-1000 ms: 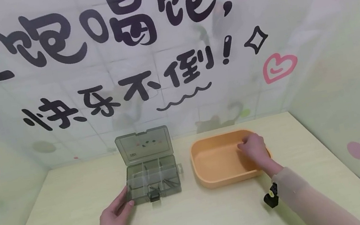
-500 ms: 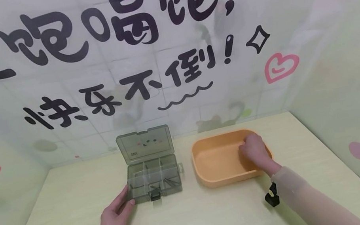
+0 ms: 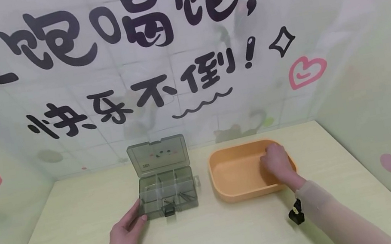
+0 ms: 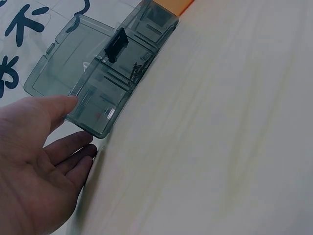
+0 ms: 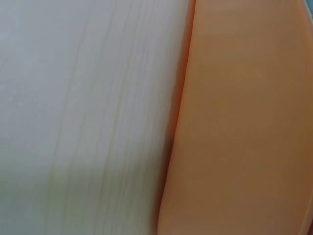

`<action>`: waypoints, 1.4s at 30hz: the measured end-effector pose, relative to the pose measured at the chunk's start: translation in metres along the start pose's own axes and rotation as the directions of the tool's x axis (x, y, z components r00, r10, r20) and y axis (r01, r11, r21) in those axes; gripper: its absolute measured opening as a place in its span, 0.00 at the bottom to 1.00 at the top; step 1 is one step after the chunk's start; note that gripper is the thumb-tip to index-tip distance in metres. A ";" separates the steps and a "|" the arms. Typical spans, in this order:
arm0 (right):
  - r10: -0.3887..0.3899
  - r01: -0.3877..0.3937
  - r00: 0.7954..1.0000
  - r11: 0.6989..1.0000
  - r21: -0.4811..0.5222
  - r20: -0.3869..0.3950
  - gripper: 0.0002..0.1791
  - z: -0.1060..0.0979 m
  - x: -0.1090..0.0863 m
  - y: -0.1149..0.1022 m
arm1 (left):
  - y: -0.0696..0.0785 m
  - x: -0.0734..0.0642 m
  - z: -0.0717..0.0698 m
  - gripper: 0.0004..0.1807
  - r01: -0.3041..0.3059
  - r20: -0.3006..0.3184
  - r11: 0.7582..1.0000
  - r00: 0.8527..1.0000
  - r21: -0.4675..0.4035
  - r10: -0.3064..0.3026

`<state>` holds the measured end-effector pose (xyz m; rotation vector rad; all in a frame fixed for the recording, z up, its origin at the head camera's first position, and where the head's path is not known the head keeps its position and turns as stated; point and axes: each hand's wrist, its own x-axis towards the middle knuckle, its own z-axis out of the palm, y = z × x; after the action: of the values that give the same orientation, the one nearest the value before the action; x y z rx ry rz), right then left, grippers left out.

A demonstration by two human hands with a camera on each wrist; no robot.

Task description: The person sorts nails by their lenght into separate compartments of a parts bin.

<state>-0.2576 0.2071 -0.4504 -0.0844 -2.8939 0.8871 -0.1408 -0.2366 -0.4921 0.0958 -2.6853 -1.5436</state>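
On a pale wooden table, the right hand reaches, fingers curled and grip unclear, into the orange rectangular plastic tray at right, while the left hand's relaxed fingers touch the near-left corner of the open smoky transparent compartment box.

A smoky grey see-through compartment box with a black clasp sits on a pale cream table with faint wood grain. Beside it is a plain peach-orange tray. The wall behind is whitish, patterned with bold black lettering, pink hearts and a pink dot; a beige sleeve shows.
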 end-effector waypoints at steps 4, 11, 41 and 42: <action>-0.014 0.013 1.000 0.999 -0.032 -0.013 0.23 -0.005 -0.002 0.000 | 0.000 0.000 0.000 0.31 0.002 -0.001 1.000 1.000 -0.003 -0.002; -0.034 0.033 0.999 0.999 -0.041 -0.003 0.21 -0.007 -0.004 0.004 | -0.001 -0.001 0.001 0.31 0.000 0.000 1.000 1.000 0.000 0.000; -0.111 0.078 0.976 0.982 0.172 0.190 0.10 0.017 0.011 -0.002 | -0.001 -0.001 0.001 0.31 0.011 -0.006 1.000 1.000 0.008 -0.011; -0.114 0.082 0.975 0.982 0.167 0.190 0.10 0.018 0.012 -0.002 | -0.001 0.000 0.001 0.31 0.011 -0.005 1.000 1.000 0.007 -0.011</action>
<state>-0.2720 0.1966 -0.4627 0.1703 -2.9608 1.1647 -0.1405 -0.2356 -0.4933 0.1142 -2.6907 -1.5350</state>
